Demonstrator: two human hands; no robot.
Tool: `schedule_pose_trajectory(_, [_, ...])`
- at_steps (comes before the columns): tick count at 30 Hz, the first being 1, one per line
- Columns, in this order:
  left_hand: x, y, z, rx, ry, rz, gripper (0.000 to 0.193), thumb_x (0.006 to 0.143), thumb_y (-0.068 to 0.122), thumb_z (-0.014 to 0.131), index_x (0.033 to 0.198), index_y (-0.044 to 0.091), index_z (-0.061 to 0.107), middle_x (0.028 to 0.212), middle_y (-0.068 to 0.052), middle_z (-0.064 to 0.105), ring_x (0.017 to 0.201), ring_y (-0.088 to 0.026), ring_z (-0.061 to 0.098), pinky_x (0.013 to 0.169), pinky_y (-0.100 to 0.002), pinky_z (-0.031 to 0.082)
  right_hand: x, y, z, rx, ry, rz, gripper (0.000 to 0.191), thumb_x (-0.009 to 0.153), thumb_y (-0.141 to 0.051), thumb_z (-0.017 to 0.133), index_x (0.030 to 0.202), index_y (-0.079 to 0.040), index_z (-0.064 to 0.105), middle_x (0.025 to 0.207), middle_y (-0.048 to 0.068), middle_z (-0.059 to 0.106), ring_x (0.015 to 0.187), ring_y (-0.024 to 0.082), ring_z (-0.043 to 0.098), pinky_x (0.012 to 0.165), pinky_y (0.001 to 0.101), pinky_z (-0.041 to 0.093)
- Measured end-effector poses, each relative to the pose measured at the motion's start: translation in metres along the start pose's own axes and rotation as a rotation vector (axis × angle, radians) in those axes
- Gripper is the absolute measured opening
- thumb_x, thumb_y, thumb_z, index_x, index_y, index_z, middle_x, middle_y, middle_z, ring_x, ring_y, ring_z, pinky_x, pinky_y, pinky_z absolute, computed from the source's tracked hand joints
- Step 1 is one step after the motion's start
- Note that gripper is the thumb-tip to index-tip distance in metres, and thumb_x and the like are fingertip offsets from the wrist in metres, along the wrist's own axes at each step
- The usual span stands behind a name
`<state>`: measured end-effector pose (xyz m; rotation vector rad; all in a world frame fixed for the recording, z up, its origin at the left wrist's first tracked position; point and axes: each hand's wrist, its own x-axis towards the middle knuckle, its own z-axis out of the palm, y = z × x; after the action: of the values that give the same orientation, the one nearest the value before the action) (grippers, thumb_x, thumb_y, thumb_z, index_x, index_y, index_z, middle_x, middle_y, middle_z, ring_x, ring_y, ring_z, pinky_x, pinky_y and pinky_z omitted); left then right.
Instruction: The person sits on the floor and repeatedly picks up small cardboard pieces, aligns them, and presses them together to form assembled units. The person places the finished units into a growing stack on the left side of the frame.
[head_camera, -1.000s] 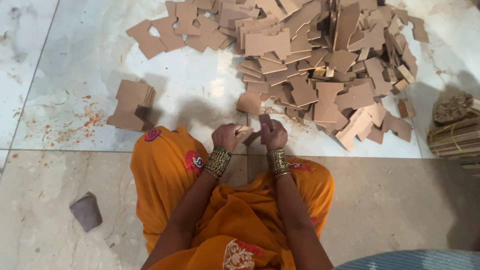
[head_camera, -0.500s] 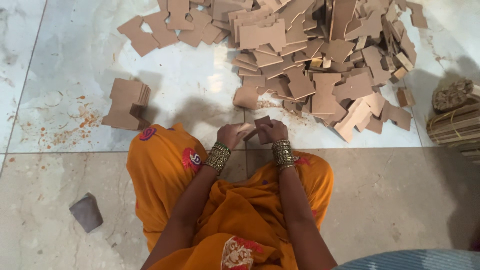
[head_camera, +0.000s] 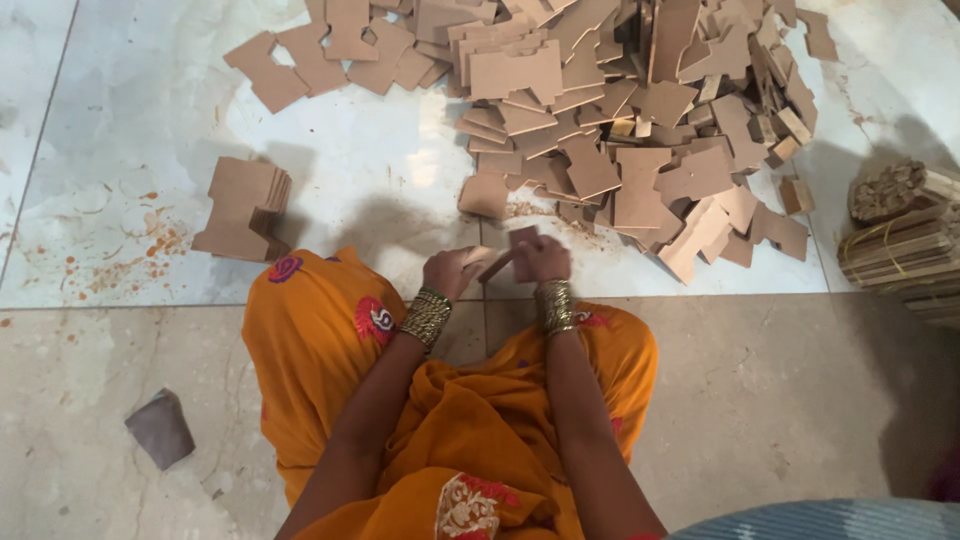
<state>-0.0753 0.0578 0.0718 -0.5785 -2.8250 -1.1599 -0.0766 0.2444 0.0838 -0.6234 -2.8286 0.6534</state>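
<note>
Brown fibreboard piece (head_camera: 500, 262) held between two hands above the floor.

The left hand (head_camera: 447, 272) and right hand (head_camera: 545, 258) each close their fingers on the piece, just in front of the orange-clad knees. Beyond the piece sprawls a big heap of cut boards (head_camera: 620, 110), too many to count. Left of the piece sits one neat stack (head_camera: 245, 208); right of it, one tied bundle of sticks (head_camera: 900, 250).
</note>
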Motion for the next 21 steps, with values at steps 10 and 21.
schedule_pose_trajectory(10, [-0.005, -0.008, -0.001, -0.102, 0.129, -0.011, 0.033, 0.092, 0.043, 0.073, 0.115, 0.020, 0.074, 0.099, -0.012, 0.076, 0.088, -0.034, 0.071, 0.074, -0.044, 0.057, 0.007, 0.017, -0.012, 1.136, -0.234, 0.301, 0.038, 0.094, -0.021, 0.077, 0.116, 0.009, 0.072, 0.106, 0.019, 0.076, 0.087, 0.023, 0.073, 0.078, 0.0365, 0.062])
schedule_pose_trajectory(21, [-0.006, 0.007, 0.006, -0.006, -0.130, -0.061, 0.040, 0.103, 0.031, 0.057, 0.142, 0.033, 0.064, 0.099, -0.014, 0.077, 0.085, -0.031, 0.073, 0.097, -0.047, 0.053, 0.010, 0.012, -0.010, 1.308, -0.176, 0.148, 0.024, 0.095, -0.015, 0.072, 0.111, 0.003, 0.070, 0.099, 0.011, 0.075, 0.084, 0.018, 0.070, 0.076, 0.0325, 0.060])
